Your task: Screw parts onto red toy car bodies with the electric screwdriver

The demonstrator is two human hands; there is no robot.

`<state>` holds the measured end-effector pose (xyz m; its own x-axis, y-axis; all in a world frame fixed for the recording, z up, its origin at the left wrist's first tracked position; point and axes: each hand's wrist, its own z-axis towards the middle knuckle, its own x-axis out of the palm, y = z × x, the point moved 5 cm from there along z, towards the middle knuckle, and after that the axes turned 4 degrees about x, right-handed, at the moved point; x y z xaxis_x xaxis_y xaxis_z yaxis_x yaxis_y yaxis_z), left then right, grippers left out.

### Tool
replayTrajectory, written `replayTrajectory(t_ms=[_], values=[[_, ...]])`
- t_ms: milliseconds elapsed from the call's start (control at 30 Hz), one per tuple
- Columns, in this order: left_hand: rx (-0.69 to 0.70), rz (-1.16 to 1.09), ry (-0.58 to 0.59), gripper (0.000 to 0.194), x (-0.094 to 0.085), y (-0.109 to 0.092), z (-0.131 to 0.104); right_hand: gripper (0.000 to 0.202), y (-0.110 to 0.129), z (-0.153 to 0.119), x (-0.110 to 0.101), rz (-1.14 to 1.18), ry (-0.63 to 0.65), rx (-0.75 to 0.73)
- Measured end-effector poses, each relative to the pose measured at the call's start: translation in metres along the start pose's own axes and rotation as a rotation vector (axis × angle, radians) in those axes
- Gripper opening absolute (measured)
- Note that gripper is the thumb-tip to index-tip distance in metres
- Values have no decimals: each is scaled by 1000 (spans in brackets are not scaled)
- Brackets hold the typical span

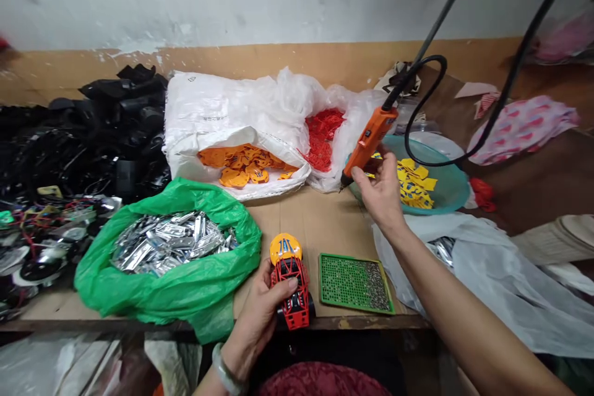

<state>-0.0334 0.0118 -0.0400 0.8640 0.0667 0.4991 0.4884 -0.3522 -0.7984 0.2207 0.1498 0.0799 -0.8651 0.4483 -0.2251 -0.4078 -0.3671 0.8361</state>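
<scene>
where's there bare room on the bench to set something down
Mainly the cardboard patch bordered by the white sack behind, the green tray in front and the teal bowl at right. Only a narrow strip runs between the toy car and tray. The left is crowded with the green bag and black parts.

Room over cardboard [309,216] between green bag [153,300] and basin [458,189], orange screwdriver [370,138] rightward

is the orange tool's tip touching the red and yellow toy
No, the orange tool is at the right hand, its tip well apart from the red and yellow toy in the left hand.
</scene>
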Motion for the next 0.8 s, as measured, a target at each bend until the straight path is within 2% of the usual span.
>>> replayTrajectory(t_ms=[100,233,333,400,500,533,600,667,733,800], values=[[1,-4,0,56,1,1,-2,58,6,-5,4,-6,2,-17],[-25,-37,14,55,5,4,-3,56,14,-13,16,83,89,-15],[-40,-77,14,57,4,6,-5,53,23,-17,19,101,102,0],[-18,-104,16,56,1,6,-6,49,28,-24,15,106,49,12],[22,-123,-6,57,-6,7,-7,40,30,-49,0,120,-181,46],[33,-126,-16,58,-8,7,-6,39,27,-60,0,125,-192,90],[59,-135,-24,58,-11,8,-4,28,21,-80,10,102,-8,173],[70,-143,-15,57,-12,9,-1,22,17,-95,16,56,146,193],[63,-144,-2,57,-16,11,2,21,12,-99,10,18,144,191],[43,-122,2,59,-24,15,5,22,3,-90,-12,-6,10,205]])
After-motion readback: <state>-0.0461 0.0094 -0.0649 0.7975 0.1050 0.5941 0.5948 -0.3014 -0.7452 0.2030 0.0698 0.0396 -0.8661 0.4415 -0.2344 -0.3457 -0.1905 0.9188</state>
